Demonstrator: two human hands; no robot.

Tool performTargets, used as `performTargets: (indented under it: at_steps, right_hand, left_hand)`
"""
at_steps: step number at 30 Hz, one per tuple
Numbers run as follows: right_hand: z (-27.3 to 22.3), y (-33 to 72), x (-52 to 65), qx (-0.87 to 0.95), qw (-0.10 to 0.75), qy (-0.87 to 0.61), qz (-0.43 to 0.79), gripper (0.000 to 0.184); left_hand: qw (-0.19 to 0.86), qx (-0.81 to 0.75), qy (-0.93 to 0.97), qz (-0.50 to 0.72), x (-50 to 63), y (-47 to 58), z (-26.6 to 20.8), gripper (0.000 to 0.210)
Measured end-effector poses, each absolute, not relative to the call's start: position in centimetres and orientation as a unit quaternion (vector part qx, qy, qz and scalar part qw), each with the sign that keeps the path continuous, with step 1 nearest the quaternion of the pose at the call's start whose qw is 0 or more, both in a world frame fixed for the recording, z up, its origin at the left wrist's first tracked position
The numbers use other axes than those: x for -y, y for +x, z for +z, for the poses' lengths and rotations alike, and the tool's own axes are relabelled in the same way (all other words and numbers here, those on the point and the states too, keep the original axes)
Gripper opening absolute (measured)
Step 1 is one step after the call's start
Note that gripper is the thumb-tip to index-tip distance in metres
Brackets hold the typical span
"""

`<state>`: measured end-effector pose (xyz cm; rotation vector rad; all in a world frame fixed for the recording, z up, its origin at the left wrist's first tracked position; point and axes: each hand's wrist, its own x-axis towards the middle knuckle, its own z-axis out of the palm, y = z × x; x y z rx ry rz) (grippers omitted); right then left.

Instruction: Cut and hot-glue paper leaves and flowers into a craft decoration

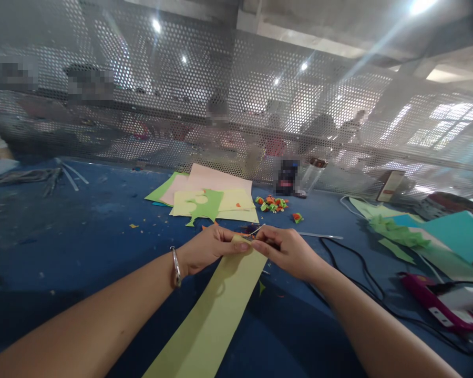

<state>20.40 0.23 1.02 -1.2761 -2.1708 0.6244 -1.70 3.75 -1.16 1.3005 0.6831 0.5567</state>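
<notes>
A long strip of pale yellow paper (216, 310) runs from the bottom edge of the view up to both hands. My left hand (216, 245), below a silver bracelet, pinches the strip's far end between thumb and fingers. At the strip's top right corner, my right hand (284, 249) is closed, its thumb and fingertips pressed against the paper's edge. Something thin and light-coloured sticks out by the right fingertips, too small to name. Just beyond the hands lie a cut green paper scrap (208, 206) and small folded orange-and-green paper pieces (274, 203).
Pink, yellow and green sheets (220, 178) are stacked behind the hands. A clear bottle (313, 176) stands by the perforated metal screen (161, 105). At right are a magenta power strip (429, 304), black cables (362, 262) and blue paper (457, 236). People sit beyond the screen.
</notes>
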Motion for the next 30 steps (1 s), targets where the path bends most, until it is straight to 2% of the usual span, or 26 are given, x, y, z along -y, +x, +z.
performTargets:
  at_steps: [9,19,25,30]
  right_hand:
    - [1.2,21.0,-0.3,0.802,0.261,-0.481,0.239,0.033]
    - [1.1,20.7,-0.1,0.804,0.263,-0.475,0.244,0.030]
    - [0.8,20.6,-0.2,0.808,0.262,-0.469,0.241,0.029]
    - [0.7,20.6,-0.3,0.816,0.259,-0.462,0.232,0.030]
  left_hand:
    - [0.737,-0.294,0.554,0.252,-4.2,-2.1,-1.4,0.027]
    - [0.730,-0.288,0.568,0.248,-3.7,-1.7,-1.4,0.031]
    - [0.715,-0.287,0.581,0.262,-3.3,-1.3,-0.9,0.020]
    - [0.715,-0.294,0.579,0.260,-3.1,-1.3,-0.7,0.021]
